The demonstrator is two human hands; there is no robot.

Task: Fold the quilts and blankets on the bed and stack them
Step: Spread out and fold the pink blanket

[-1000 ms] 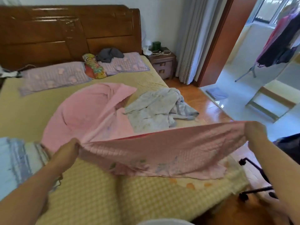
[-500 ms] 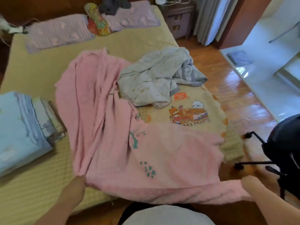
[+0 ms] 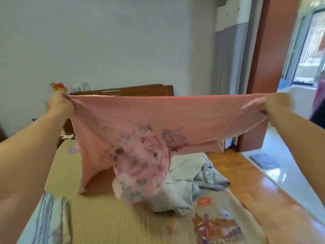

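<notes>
Holding the pink blanket (image 3: 163, 120) stretched taut above the bed (image 3: 105, 217), we pinch one top corner in our left hand (image 3: 60, 104) and the other in our right hand (image 3: 277, 104), each grip closed on the cloth. Its twisted lower half could snag the one crumpled grey blanket (image 3: 186, 187) beneath, dragging it off the bed's right edge. One folded blue quilt (image 3: 47, 221) sits at the near left corner.
</notes>
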